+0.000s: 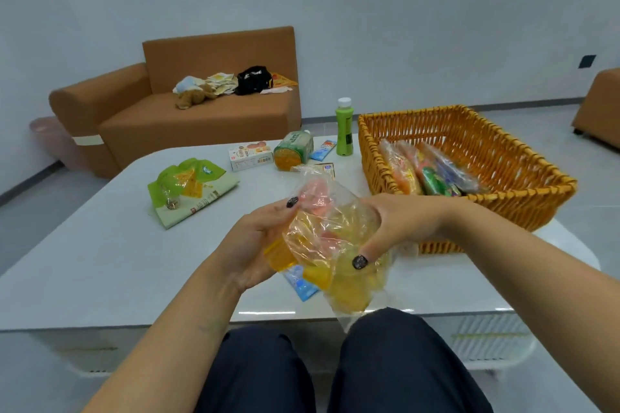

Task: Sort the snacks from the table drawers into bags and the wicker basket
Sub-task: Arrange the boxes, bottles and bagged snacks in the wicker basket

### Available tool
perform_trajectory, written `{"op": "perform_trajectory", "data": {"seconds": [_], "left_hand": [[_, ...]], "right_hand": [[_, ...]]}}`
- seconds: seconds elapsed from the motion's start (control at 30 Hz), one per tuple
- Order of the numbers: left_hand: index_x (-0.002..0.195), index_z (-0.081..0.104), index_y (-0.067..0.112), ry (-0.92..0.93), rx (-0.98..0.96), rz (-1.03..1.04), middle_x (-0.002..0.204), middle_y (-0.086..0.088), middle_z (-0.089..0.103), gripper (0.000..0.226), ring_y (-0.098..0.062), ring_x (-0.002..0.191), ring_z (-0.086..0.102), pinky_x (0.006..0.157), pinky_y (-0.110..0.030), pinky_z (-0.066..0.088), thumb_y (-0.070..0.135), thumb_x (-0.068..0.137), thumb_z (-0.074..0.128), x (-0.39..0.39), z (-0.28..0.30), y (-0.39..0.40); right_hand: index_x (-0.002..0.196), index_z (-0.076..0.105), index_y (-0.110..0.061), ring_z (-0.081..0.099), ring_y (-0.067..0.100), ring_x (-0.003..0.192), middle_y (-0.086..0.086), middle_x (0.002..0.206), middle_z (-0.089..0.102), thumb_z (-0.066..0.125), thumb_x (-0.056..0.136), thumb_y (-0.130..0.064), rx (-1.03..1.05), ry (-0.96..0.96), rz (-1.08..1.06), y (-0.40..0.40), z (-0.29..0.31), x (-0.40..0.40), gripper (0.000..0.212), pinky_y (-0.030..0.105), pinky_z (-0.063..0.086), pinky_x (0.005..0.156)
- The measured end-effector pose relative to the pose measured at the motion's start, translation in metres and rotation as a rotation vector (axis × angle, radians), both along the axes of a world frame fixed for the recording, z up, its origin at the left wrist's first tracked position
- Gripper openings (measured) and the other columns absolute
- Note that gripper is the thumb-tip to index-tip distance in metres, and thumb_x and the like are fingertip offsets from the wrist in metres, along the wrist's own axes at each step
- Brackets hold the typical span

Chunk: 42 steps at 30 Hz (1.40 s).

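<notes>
Both hands hold a clear plastic bag [330, 238] with yellow and pink snacks inside, above the near edge of the white table [117, 255]. My left hand [258, 245] grips its left side; my right hand [396, 228] grips its right side. A blue snack packet [300, 285] lies on the table under the bag. The wicker basket [503, 157] stands at the right and holds several bagged snacks [429, 171]. A green and white snack bag [189, 189] lies at the left.
At the table's far side are a small white box [250, 156], a green carton on its side [293, 151], a blue packet [323, 149] and a green bottle [344, 127]. A brown sofa [188, 111] with clutter stands behind. My knees are below the table edge.
</notes>
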State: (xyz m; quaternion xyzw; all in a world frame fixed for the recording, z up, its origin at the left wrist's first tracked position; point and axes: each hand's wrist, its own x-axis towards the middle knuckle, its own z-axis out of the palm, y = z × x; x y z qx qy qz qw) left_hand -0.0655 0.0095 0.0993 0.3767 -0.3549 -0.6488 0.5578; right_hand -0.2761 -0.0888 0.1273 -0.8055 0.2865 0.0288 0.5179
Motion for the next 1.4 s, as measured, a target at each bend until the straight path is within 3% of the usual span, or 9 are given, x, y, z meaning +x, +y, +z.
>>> {"op": "perform_trajectory", "data": {"seconds": [0.1, 0.23, 0.4, 0.67, 0.83, 1.0, 1.1, 1.2, 1.4], "left_hand": [[0.102, 0.068, 0.01, -0.021, 0.002, 0.036, 0.081, -0.008, 0.071, 0.021, -0.021, 0.073, 0.07, 0.066, -0.036, 0.059, 0.018, 0.091, 0.051, -0.024, 0.004, -0.015], [0.111, 0.066, 0.01, -0.043, 0.064, 0.061, 0.094, -0.011, 0.072, 0.031, -0.026, 0.088, 0.069, 0.089, -0.047, 0.052, 0.023, 0.084, 0.061, -0.052, 0.004, -0.034], [0.113, 0.068, 0.006, -0.051, 0.182, 0.122, 0.111, -0.015, 0.072, 0.028, -0.031, 0.102, 0.069, 0.095, -0.048, 0.052, 0.019, 0.088, 0.066, -0.073, 0.009, -0.069], [0.116, 0.064, 0.003, 0.232, 0.109, 0.11, 0.105, -0.014, 0.073, 0.029, -0.025, 0.092, 0.072, 0.081, -0.038, 0.06, 0.022, 0.097, 0.055, -0.089, 0.012, -0.109], [0.122, 0.061, 0.011, 0.225, 0.11, 0.123, 0.117, -0.011, 0.071, 0.026, -0.026, 0.111, 0.067, 0.093, -0.041, 0.054, 0.017, 0.099, 0.05, -0.088, -0.008, -0.127], [0.116, 0.063, 0.017, 0.033, 0.06, 0.186, 0.113, -0.004, 0.073, 0.021, -0.019, 0.107, 0.069, 0.085, -0.037, 0.058, 0.011, 0.097, 0.054, -0.092, -0.016, -0.139], [0.111, 0.066, 0.018, -0.064, 0.055, 0.221, 0.113, -0.003, 0.072, 0.019, -0.016, 0.106, 0.069, 0.082, -0.034, 0.059, 0.01, 0.096, 0.056, -0.097, -0.018, -0.144], [0.108, 0.069, 0.018, -0.138, 0.07, 0.242, 0.114, -0.002, 0.07, 0.02, -0.014, 0.105, 0.068, 0.077, -0.028, 0.058, 0.008, 0.093, 0.061, -0.102, -0.022, -0.148], [0.112, 0.07, 0.017, -0.241, 0.076, 0.24, 0.11, 0.005, 0.068, 0.024, -0.01, 0.101, 0.064, 0.074, -0.024, 0.056, 0.006, 0.093, 0.06, -0.107, -0.026, -0.155]], "right_hand": [[0.126, 0.053, -0.027, 0.064, 0.016, 0.109, -0.004, 0.118, 0.067, 0.079, 0.074, -0.026, 0.054, -0.062, -0.073, -0.002, -0.004, -0.015, 0.058, 0.038, 0.05, 0.099], [0.113, 0.056, -0.027, 0.068, 0.011, 0.099, -0.006, 0.106, 0.07, 0.078, 0.067, -0.007, 0.126, -0.218, -0.294, -0.005, -0.011, -0.04, 0.054, 0.024, 0.053, 0.087], [0.126, 0.054, -0.019, 0.069, 0.018, 0.1, 0.0, 0.108, 0.071, 0.091, 0.052, -0.018, 0.117, -0.315, -0.551, -0.015, -0.03, -0.058, 0.082, 0.038, 0.052, 0.094], [0.11, 0.059, -0.022, 0.072, 0.012, 0.087, -0.006, 0.094, 0.074, 0.083, 0.056, -0.009, 0.011, -0.503, -0.751, -0.03, -0.003, -0.091, 0.061, 0.023, 0.056, 0.068], [0.114, 0.059, -0.019, 0.072, 0.018, 0.086, 0.001, 0.097, 0.074, 0.084, 0.051, -0.018, -0.183, -0.523, -0.967, -0.063, 0.034, -0.124, 0.068, 0.036, 0.058, 0.074], [0.128, 0.055, -0.011, 0.065, 0.025, 0.099, 0.01, 0.115, 0.066, 0.093, 0.048, -0.029, -0.466, -0.307, -1.179, -0.118, 0.051, -0.151, 0.091, 0.045, 0.055, 0.088], [0.11, 0.058, -0.005, 0.056, 0.024, 0.084, 0.014, 0.102, 0.063, 0.088, 0.063, -0.024, -0.688, -0.018, -1.197, -0.144, 0.045, -0.15, 0.059, 0.041, 0.052, 0.075], [0.112, 0.054, -0.008, 0.053, 0.029, 0.086, 0.013, 0.102, 0.058, 0.086, 0.065, -0.035, -0.817, 0.36, -1.144, -0.162, 0.027, -0.144, 0.063, 0.032, 0.039, 0.065], [0.097, 0.05, -0.012, 0.054, 0.028, 0.076, 0.006, 0.079, 0.054, 0.075, 0.069, -0.027, -0.856, 0.644, -1.088, -0.192, -0.024, -0.132, 0.04, 0.032, 0.043, 0.059]]}}
